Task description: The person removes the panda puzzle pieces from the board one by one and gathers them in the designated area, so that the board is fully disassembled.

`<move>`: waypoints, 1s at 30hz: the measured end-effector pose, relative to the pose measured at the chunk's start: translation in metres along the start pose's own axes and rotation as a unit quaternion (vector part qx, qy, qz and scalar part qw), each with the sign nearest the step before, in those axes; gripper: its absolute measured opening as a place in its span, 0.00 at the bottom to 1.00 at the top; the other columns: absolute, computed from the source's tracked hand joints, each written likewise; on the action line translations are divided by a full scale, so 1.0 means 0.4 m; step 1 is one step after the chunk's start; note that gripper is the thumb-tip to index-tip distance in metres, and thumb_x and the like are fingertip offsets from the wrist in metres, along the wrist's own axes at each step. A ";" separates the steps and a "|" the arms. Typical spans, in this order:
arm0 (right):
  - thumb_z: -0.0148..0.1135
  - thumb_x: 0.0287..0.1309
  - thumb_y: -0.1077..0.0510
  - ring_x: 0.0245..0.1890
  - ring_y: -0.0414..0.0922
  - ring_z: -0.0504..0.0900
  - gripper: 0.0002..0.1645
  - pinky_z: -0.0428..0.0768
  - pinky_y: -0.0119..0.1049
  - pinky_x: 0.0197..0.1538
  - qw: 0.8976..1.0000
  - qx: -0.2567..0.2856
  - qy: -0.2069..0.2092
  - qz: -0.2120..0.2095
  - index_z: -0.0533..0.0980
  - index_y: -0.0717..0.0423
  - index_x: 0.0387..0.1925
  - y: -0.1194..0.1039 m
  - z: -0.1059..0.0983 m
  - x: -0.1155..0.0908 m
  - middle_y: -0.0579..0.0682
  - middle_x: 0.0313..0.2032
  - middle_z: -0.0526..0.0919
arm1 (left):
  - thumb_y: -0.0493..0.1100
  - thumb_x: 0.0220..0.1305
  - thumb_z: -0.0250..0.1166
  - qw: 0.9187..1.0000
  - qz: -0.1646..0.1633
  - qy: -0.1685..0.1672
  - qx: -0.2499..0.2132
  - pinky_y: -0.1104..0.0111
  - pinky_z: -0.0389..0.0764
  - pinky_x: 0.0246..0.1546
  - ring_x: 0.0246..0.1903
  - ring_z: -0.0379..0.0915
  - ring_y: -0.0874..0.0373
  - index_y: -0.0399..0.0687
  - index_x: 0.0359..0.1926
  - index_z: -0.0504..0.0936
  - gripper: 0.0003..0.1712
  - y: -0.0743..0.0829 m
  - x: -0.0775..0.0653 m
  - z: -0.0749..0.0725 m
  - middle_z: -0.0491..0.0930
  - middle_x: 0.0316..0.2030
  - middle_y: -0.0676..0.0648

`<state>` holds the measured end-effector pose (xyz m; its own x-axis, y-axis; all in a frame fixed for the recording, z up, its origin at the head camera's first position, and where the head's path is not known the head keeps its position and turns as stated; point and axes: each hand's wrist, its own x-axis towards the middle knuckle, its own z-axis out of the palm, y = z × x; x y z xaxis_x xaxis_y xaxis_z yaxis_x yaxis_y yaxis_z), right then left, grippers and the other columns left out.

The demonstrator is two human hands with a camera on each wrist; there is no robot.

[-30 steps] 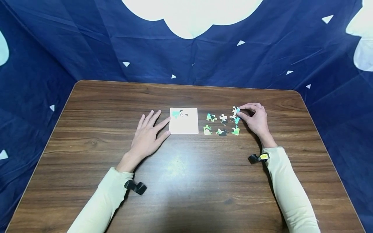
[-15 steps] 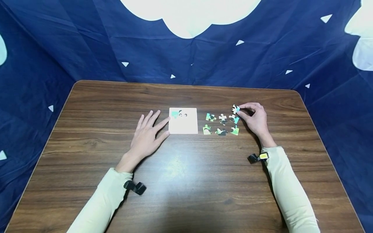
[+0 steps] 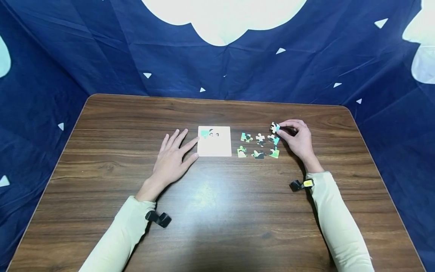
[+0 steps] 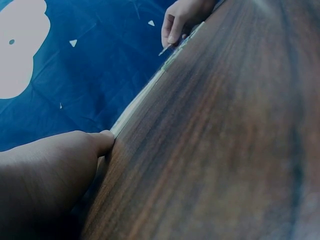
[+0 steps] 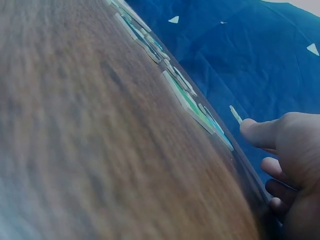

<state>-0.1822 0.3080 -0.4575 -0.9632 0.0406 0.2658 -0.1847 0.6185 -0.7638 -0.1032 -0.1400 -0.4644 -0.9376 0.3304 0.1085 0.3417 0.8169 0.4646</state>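
The puzzle piece has risen slightly, nearly level, pointing left.

Wood-grain table under white board, six puzzle pieces

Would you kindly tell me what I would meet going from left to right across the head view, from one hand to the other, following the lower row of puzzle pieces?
Left hand, white board, left puzzle piece, middle puzzle piece, right puzzle piece, right hand.
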 end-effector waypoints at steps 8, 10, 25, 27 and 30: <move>0.80 0.66 0.64 0.57 0.38 0.76 0.15 0.75 0.28 0.58 0.999 0.030 -0.012 0.002 0.90 0.63 0.52 -0.022 -0.001 -0.005 0.59 0.58 0.85 | 0.63 0.83 0.58 1.000 0.003 0.000 0.000 0.44 0.31 0.88 0.88 0.40 0.37 0.58 0.84 0.73 0.36 0.000 0.001 0.001 0.56 0.87 0.37; 0.80 0.66 0.64 0.57 0.40 0.76 0.15 0.76 0.31 0.59 0.999 0.035 -0.015 -0.004 0.90 0.63 0.53 -0.031 0.000 -0.007 0.59 0.58 0.85 | 0.62 0.83 0.58 1.000 0.004 0.002 0.002 0.44 0.32 0.88 0.88 0.40 0.37 0.58 0.84 0.73 0.35 0.000 0.001 0.001 0.56 0.87 0.37; 0.80 0.65 0.66 0.61 0.54 0.76 0.14 0.73 0.56 0.64 0.998 0.038 -0.035 -0.040 0.90 0.64 0.51 -0.098 0.021 -0.021 0.61 0.59 0.84 | 0.63 0.83 0.59 1.000 -0.001 -0.005 0.003 0.45 0.31 0.88 0.89 0.39 0.38 0.59 0.84 0.72 0.36 -0.006 0.000 0.002 0.55 0.87 0.38; 0.80 0.65 0.66 0.61 0.55 0.76 0.14 0.72 0.56 0.65 0.998 0.037 -0.035 -0.044 0.90 0.64 0.51 -0.108 0.023 -0.025 0.61 0.59 0.84 | 0.63 0.83 0.58 1.000 -0.001 -0.004 0.003 0.45 0.31 0.88 0.89 0.39 0.38 0.59 0.84 0.72 0.36 -0.006 0.000 0.002 0.55 0.87 0.38; 0.80 0.65 0.67 0.62 0.56 0.75 0.13 0.70 0.55 0.65 0.997 0.033 -0.039 -0.050 0.90 0.63 0.50 -0.123 0.024 -0.029 0.61 0.58 0.84 | 0.63 0.83 0.58 1.000 0.001 -0.001 0.004 0.44 0.31 0.88 0.88 0.39 0.38 0.59 0.84 0.72 0.36 -0.006 0.001 0.002 0.55 0.87 0.37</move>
<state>-0.1637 0.2696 -0.4288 -0.9509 -0.0808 0.2987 -0.2908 0.5633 -0.7734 -0.1045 -0.1413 -0.4661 -0.9366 0.3331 0.1087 0.3446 0.8195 0.4580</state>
